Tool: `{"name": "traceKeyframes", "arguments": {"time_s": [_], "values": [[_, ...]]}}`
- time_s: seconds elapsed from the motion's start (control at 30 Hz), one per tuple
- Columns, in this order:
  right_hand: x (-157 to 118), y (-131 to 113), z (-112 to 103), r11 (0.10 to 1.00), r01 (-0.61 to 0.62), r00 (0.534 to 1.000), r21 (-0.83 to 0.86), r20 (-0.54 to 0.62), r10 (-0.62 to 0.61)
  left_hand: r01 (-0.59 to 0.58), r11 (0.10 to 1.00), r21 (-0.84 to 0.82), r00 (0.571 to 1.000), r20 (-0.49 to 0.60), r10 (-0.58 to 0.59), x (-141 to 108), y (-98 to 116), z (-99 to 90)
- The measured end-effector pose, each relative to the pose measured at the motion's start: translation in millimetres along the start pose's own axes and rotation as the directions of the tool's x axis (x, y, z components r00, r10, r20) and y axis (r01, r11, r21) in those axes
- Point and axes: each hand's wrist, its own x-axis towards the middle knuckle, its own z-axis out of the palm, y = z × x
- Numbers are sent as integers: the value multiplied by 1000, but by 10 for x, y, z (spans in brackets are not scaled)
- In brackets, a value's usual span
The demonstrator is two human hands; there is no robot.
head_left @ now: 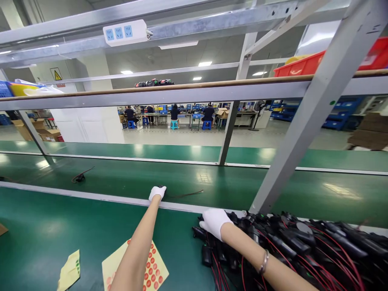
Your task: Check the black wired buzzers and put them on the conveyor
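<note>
My left hand (157, 193), in a white glove, reaches over the rail onto the green conveyor belt. Its fingers are closed round a small black part, mostly hidden by the glove, whose thin wire lead (189, 194) trails to the right along the belt. My right hand (216, 223), also gloved, rests at the left end of a heap of black cylindrical parts (281, 242) with red and black wires. Its fingers curl down over the heap; what lies under them is largely hidden. Farther left on the belt lies another black part (80, 178) with a wire.
A yellow sheet of red round stickers (154, 268) lies under my left forearm. A yellow scrap with green dots (70, 270) is to its left. A slanted grey post (303, 117) rises behind the heap. Overhead runs a shelf (194, 91); people sit far behind.
</note>
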Motion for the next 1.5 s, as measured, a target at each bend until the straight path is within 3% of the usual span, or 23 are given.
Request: {"name": "traceKeyframes", "arguments": {"time_s": [0.1, 0.23, 0.33, 0.47, 0.53, 0.63, 0.77, 0.9, 1.0, 1.1, 1.2, 1.3, 1.37, 1.43, 1.5], "values": [[-92, -8, 143, 998, -43, 998, 37, 55, 41, 9, 998, -60, 999, -40, -12, -139, -53, -128], [-46, 41, 141, 985, -91, 992, 145, 96, 78, -119, 970, -213, 993, -17, 118, -588, -179, -228], [-18, 98, 78, 959, -114, 991, 260, 96, 92, -181, 917, -354, 967, 109, 233, -1074, -318, -259], [-169, 179, -26, 851, -25, 1000, 524, 16, 19, -153, 846, -511, 878, 323, 354, -1755, -489, -324], [-347, 197, -37, 726, 79, 997, 683, -47, -64, -129, 806, -578, 833, 378, 405, -2061, -526, -370], [-690, 148, 70, 443, 217, 974, 870, -162, -160, -103, 746, -658, 788, 404, 465, -2449, -488, -424], [-1090, -56, 392, 81, 301, 946, 950, -287, -152, -74, 617, -783, 742, 370, 559, -2821, -359, -427], [-1285, -297, 671, -148, 284, 952, 947, -298, -77, -246, 589, -770, 725, 258, 639, -3030, -320, -411], [-1362, -426, 749, -233, 246, 963, 941, -264, -48, -333, 619, -712, 735, 215, 643, -3101, -325, -452], [-1436, -481, 721, -232, 232, 966, 944, -253, -60, -334, 634, -697, 741, 222, 634, -3113, -331, -536], [-1490, -442, 621, -168, 245, 956, 955, -267, -125, -333, 628, -704, 720, 241, 651, -3093, -368, -625], [-1511, -291, 492, 62, 340, 929, 938, -326, -173, -350, 629, -694, 702, 250, 667, -3083, -422, -693], [-1546, -149, 399, 268, 453, 891, 850, -441, -108, -375, 626, -683, 689, 246, 682, -3093, -441, -726], [-1640, -25, 289, 457, 594, 763, 662, -644, -58, -370, 637, -676, 690, 259, 676, -3113, -431, -751], [-1793, 36, 153, 560, 729, 561, 393, -813, -159, -342, 644, -684, 685, 289, 669, -3141, -398, -772]]}}
